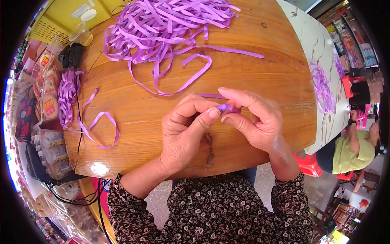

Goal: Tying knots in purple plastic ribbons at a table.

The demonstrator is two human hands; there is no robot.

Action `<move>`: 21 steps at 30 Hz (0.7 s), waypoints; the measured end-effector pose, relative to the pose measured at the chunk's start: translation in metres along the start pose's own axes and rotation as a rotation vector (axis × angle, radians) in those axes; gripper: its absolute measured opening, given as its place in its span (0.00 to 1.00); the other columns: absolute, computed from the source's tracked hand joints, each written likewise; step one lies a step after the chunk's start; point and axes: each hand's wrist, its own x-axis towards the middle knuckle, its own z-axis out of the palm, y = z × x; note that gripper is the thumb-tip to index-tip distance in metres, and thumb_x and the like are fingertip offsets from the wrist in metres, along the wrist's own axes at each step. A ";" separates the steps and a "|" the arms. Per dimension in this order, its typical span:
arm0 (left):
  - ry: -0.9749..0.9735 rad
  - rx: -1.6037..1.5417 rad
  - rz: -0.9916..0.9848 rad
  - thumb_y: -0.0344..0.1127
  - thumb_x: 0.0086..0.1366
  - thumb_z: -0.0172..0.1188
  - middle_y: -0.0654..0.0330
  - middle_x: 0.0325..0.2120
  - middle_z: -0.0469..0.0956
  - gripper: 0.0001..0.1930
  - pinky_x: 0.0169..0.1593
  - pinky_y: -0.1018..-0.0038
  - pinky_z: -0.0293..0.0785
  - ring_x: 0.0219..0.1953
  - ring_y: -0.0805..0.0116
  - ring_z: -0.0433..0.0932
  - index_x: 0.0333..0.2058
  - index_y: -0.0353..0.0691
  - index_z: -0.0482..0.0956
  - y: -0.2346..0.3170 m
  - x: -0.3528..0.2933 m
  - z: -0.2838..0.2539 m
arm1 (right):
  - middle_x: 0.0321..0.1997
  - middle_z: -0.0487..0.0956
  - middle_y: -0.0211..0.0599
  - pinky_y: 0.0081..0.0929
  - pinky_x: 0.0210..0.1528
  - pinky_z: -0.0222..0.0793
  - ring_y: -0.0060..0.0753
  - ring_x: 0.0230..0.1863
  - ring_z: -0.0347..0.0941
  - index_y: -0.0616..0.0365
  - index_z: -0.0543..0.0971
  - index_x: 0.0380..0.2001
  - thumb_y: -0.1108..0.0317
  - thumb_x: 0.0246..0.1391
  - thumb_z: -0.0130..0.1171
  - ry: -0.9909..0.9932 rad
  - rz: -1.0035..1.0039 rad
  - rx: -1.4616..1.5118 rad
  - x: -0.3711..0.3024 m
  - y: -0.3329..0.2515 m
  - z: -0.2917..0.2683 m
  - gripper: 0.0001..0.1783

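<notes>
Both my hands meet over the near middle of the wooden table, pinching one purple ribbon point(213, 96) between thumbs and fingers. My left hand point(185, 130) grips a small darker purple piece point(222, 107) at the ribbon's end; its exact kind is too small to tell. Against its other side, my right hand point(256, 120) closes its thumb and index finger, with the other fingers partly hidden. Beyond the hands lies a large tangled heap of purple ribbons point(162, 28), some strands trailing toward me. A smaller bundle of purple ribbon point(68, 95) rests at the left edge, one strand curling onto the table.
A yellow plastic crate point(55, 20) and a clear cup point(83, 35) stand far left. Packaged goods point(50, 97) and black cables point(77, 199) line the left side. To the right, a white marbled table point(325, 126) carries more purple ribbon; a person in a yellow-green shirt point(353, 154) sits beyond.
</notes>
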 end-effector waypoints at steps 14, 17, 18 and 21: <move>-0.112 0.244 0.026 0.23 0.60 0.58 0.65 0.28 0.74 0.06 0.40 0.80 0.63 0.34 0.76 0.68 0.36 0.34 0.79 0.005 0.005 -0.004 | 0.29 0.76 0.39 0.22 0.25 0.67 0.32 0.26 0.73 0.65 0.80 0.36 0.80 0.41 0.65 0.013 -0.261 -0.244 -0.001 0.009 -0.012 0.14; -0.111 0.339 0.055 0.22 0.58 0.59 0.65 0.26 0.73 0.05 0.38 0.79 0.62 0.32 0.75 0.68 0.34 0.34 0.78 0.006 0.007 -0.004 | 0.29 0.76 0.39 0.23 0.24 0.67 0.32 0.25 0.72 0.65 0.80 0.36 0.80 0.40 0.65 -0.012 -0.274 -0.285 -0.002 0.009 -0.014 0.15; -0.102 0.347 0.048 0.22 0.58 0.59 0.65 0.25 0.72 0.04 0.38 0.78 0.62 0.31 0.75 0.67 0.33 0.34 0.78 0.007 0.007 -0.004 | 0.29 0.76 0.39 0.23 0.24 0.67 0.32 0.25 0.72 0.65 0.80 0.36 0.80 0.40 0.65 -0.013 -0.275 -0.284 -0.001 0.008 -0.014 0.15; -0.106 0.336 0.063 0.22 0.58 0.59 0.66 0.24 0.71 0.04 0.36 0.79 0.62 0.30 0.75 0.66 0.33 0.34 0.78 0.004 0.006 -0.006 | 0.28 0.75 0.38 0.24 0.24 0.66 0.32 0.25 0.71 0.65 0.80 0.36 0.80 0.38 0.66 -0.009 -0.269 -0.297 0.001 0.006 -0.014 0.16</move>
